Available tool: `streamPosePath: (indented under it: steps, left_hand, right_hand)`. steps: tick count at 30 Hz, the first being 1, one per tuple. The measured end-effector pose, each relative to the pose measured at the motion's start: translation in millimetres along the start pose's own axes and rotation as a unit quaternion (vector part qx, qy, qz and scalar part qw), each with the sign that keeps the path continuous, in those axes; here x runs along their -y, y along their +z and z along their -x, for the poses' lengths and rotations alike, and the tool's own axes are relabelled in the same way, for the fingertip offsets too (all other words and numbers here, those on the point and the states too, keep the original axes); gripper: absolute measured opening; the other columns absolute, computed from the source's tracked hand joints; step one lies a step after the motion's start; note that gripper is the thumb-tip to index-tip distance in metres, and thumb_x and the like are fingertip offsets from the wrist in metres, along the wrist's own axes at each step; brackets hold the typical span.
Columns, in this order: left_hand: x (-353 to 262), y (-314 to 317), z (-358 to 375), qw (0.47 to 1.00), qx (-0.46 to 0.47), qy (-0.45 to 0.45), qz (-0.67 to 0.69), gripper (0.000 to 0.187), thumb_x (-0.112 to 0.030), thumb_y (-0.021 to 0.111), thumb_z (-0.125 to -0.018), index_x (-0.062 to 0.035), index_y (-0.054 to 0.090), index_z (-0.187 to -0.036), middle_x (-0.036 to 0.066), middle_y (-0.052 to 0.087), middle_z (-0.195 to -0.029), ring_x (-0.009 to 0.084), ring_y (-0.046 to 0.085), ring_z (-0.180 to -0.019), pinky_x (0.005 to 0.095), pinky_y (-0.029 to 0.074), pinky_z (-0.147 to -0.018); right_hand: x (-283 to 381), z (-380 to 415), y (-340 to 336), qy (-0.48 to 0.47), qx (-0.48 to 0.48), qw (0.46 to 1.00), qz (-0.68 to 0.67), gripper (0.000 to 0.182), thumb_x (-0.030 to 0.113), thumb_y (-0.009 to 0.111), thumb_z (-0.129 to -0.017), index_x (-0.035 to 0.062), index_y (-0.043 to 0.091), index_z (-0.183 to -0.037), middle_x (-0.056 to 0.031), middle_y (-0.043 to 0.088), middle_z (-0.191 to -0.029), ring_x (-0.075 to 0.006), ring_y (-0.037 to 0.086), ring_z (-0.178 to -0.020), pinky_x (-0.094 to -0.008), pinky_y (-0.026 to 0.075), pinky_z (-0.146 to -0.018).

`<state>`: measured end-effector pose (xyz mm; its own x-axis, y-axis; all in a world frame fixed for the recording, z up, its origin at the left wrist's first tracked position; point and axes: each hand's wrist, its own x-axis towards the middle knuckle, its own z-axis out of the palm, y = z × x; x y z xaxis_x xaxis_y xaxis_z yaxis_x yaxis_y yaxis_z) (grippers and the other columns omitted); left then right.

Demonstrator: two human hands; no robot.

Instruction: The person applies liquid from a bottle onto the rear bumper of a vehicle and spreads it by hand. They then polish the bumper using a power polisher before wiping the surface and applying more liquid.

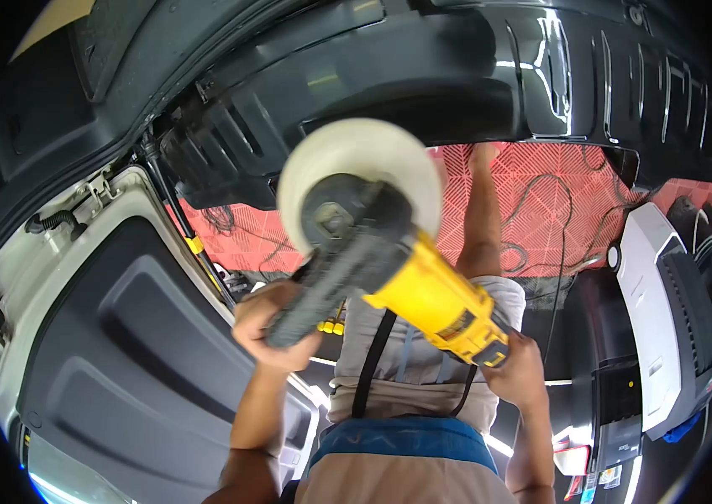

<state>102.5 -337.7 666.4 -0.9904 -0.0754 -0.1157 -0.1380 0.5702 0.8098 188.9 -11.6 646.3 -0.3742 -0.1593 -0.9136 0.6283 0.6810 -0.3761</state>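
Head view, tilted steeply; frame appears inverted, with the person's torso at 6 o'clock.

Nearest: person's torso, light shirt above a blue waistband (406,441), bottom centre. A black strap (370,365) runs up the shirt front.

Left hand (270,323), at about 8 o'clock from frame centre: fingers curled tight around the dark side handle (310,294) of the polisher. Closed grip, full wrap.

Right hand (520,370), at about 5 o'clock: wrapped around the rear end of the yellow polisher body (440,302), thumb and fingers closed over it. A black cord leaves the tool near this hand and hangs across the shirt.

Polisher: held between both hands, just above centre of frame, body angled from 5 o'clock up toward 11 o'clock. Dark gear head at the front. White round pad (360,168) mounted on it, sitting at about 12 o'clock from the hands, facing away toward the dark panel beyond. Contact between pad and panel cannot be told.

Beyond the tool: glossy black car body panel (473,76) spans the top, 10 to 2 o'clock, with light reflections. Dark grey moulded trim panel (120,336) with white edge at 8–9 o'clock. Red tiled floor (541,193) shows behind the pad, with loose black cables (541,227) across it. A white and black machine (667,319) stands at 3–4 o'clock.
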Motion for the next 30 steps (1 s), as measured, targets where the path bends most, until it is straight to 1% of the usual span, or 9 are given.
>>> streamPosePath:
  steps: [3, 5, 8, 10, 12, 17, 21, 26, 30]
  left_hand:
    - [-0.5, -15.9, 1.8, 0.997, -0.03, 0.006, -0.069, 0.012, 0.003, 0.066, -0.063, 0.0021, 0.055, -0.069, 0.013, 0.062, -0.065, 0.0213, 0.063, -0.056, 0.0298, 0.049, -0.056]
    - [-1.9, -19.6, 1.9, 0.997, -0.037, -0.058, -0.047, 0.011, 0.007, 0.063, -0.064, 0.0011, 0.054, -0.066, 0.012, 0.062, -0.064, 0.0187, 0.062, -0.055, 0.0282, 0.047, -0.055]
    - [-17.2, 0.9, -20.9, 0.995, 0.042, -0.018, -0.092, 0.012, 0.006, 0.063, -0.064, 0.0007, 0.052, -0.066, 0.01, 0.059, -0.061, 0.0165, 0.056, -0.051, 0.0269, 0.043, -0.052]
    - [-7.5, 10.5, -25.4, 0.996, 0.064, 0.008, -0.064, 0.013, 0.005, 0.064, -0.065, 0.0013, 0.053, -0.067, 0.009, 0.056, -0.061, 0.0154, 0.051, -0.05, 0.0262, 0.039, -0.05]
    - [-4.0, 18.8, -27.7, 0.996, 0.081, 0.038, 0.018, 0.013, 0.004, 0.065, -0.066, 0.0018, 0.052, -0.067, 0.008, 0.054, -0.062, 0.015, 0.049, -0.05, 0.0261, 0.037, -0.05]
    - [2.2, 3.2, -11.3, 0.999, -0.012, -0.027, -0.029, 0.01, 0.007, 0.069, -0.067, 0.0033, 0.062, -0.074, 0.014, 0.07, -0.074, 0.0143, 0.062, -0.061, 0.0276, 0.05, -0.063]
    - [0.0, -4.9, -19.9, 0.994, 0.028, -0.103, -0.007, 0.014, 0.004, 0.075, -0.068, 0.0029, 0.065, -0.078, 0.009, 0.07, -0.077, 0.0106, 0.061, -0.067, 0.0256, 0.048, -0.065]
    - [7.7, 1.1, -24.3, 0.995, 0.032, -0.085, 0.028, 0.015, 0.002, 0.077, -0.068, 0.0016, 0.066, -0.078, 0.005, 0.068, -0.075, 0.0087, 0.058, -0.065, 0.0251, 0.045, -0.062]
    - [-3.3, -6.1, -30.5, 0.995, 0.038, -0.091, -0.005, 0.016, 0.001, 0.08, -0.071, 0.0026, 0.067, -0.08, 0.004, 0.069, -0.076, 0.0096, 0.06, -0.066, 0.0245, 0.049, -0.063]
  right_hand:
    - [3.0, -13.3, 9.5, -0.009, 0.024, 0.999, -0.027, 0.031, 0.016, 0.076, -0.065, -0.002, 0.062, -0.086, -0.0251, 0.067, -0.087, -0.0465, 0.066, -0.085, -0.049, 0.054, -0.074]
    - [3.2, -14.0, 10.3, -0.022, 0.044, 0.998, -0.03, 0.033, 0.018, 0.076, -0.066, -0.0016, 0.062, -0.089, -0.0247, 0.068, -0.088, -0.0463, 0.066, -0.086, -0.0487, 0.054, -0.076]
    - [-5.9, -2.8, 6.0, 0.028, 0.029, 0.997, -0.064, 0.034, 0.017, 0.077, -0.066, -0.0009, 0.064, -0.092, -0.024, 0.068, -0.089, -0.0456, 0.066, -0.088, -0.0477, 0.055, -0.076]
    - [-8.0, 4.9, 3.7, 0.046, 0.017, 0.995, -0.084, 0.035, 0.017, 0.078, -0.066, -0.001, 0.064, -0.093, -0.0234, 0.069, -0.091, -0.045, 0.066, -0.089, -0.047, 0.055, -0.076]
    - [-7.1, 10.9, 5.6, 0.016, -0.058, 0.995, -0.084, 0.035, 0.016, 0.078, -0.065, -0.0008, 0.064, -0.093, -0.0228, 0.069, -0.092, -0.0444, 0.067, -0.089, -0.0465, 0.055, -0.076]
    - [-4.1, 13.4, 12.5, 0.034, -0.012, 0.996, -0.087, 0.03, 0.013, 0.077, -0.064, 0.0007, 0.058, -0.085, -0.0209, 0.067, -0.088, -0.0451, 0.066, -0.083, -0.0486, 0.054, -0.073]
    - [1.5, 17.2, 2.9, 0.034, -0.002, 0.996, -0.088, 0.031, 0.014, 0.077, -0.063, 0.0, 0.058, -0.085, -0.0207, 0.067, -0.088, -0.0453, 0.066, -0.082, -0.049, 0.054, -0.073]
    - [5.3, 33.7, 5.9, 0.056, -0.057, 0.993, -0.091, 0.033, 0.012, 0.077, -0.061, -0.0009, 0.059, -0.086, -0.021, 0.066, -0.087, -0.0452, 0.065, -0.081, -0.0485, 0.054, -0.072]
    - [4.9, 31.6, 2.0, 0.046, 0.003, 0.994, -0.1, 0.034, 0.012, 0.077, -0.061, -0.0007, 0.059, -0.087, -0.0206, 0.066, -0.086, -0.0449, 0.065, -0.083, -0.0476, 0.053, -0.073]
